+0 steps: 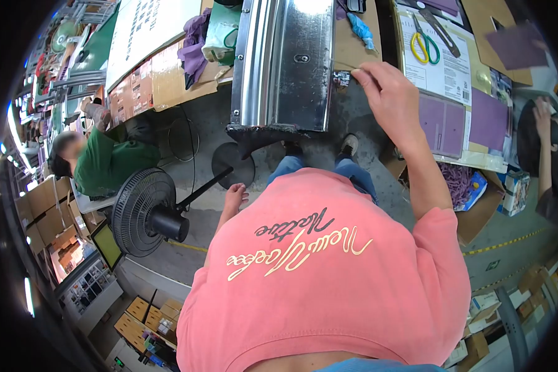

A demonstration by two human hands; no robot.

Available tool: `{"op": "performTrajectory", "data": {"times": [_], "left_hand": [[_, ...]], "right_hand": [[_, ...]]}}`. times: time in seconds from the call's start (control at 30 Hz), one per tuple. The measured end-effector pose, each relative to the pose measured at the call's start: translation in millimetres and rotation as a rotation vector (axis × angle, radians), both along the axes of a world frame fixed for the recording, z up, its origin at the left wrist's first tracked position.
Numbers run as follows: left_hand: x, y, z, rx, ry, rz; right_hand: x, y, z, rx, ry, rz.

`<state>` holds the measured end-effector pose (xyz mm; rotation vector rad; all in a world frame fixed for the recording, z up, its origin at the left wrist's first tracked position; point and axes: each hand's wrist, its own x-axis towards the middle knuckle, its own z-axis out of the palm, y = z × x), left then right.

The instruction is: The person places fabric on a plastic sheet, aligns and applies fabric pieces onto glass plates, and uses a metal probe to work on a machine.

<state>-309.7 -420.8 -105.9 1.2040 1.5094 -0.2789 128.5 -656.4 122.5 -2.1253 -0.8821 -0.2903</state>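
Note:
My right hand [387, 90] reaches to the right side of a long metal machine bed [301, 80]. Its thumb and forefinger pinch together beside a small dark, shiny piece [341, 78] at the bed's edge. What lies between the fingertips is too small to make out. Low at my side hangs my left hand [235, 196], fingers loosely bent and a little apart, with nothing in it. Ragged black material [254, 137] hangs from the bed's near end.
Scissors with yellow and green handles [425, 48] lie on the right table near purple sheets [441, 124]. A black fan [146, 211] stands at my left, near a person in green [111, 158]. Another person's arm [544, 130] shows at far right. A carton [459, 186] holds purple shreds.

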Motion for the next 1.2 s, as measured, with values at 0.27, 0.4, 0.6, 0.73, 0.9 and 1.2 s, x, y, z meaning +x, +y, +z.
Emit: {"op": "performTrajectory", "data": {"times": [0.27, 0.4, 0.6, 0.73, 0.9, 1.2], "left_hand": [[1.9, -6.5, 4.5, -0.007, 0.039, 0.006], [7.4, -3.6, 5.8, 0.0, 0.039, -0.017], [14.8, 0.8, 8.2, 0.014, 0.023, -0.045], [18.4, 2.8, 11.0, 0.044, -0.017, -0.053], [10.9, 0.0, 18.0, 0.06, -0.007, -0.064], [-24.4, 3.9, -8.7, 0.059, 0.007, -0.033]], "right_hand": [[2.6, 7.9, -10.8, -0.202, -0.157, 0.011], [-2.7, -3.8, 13.4, -0.068, 0.402, 0.22], [4.8, -2.7, 18.6, 0.009, 0.373, 0.159], [25.6, 3.3, 8.0, 0.106, 0.301, 0.066], [45.6, 15.5, -8.9, 0.014, 0.17, 0.001], [64.9, 31.6, -24.8, -0.174, -0.071, -0.062]]}}
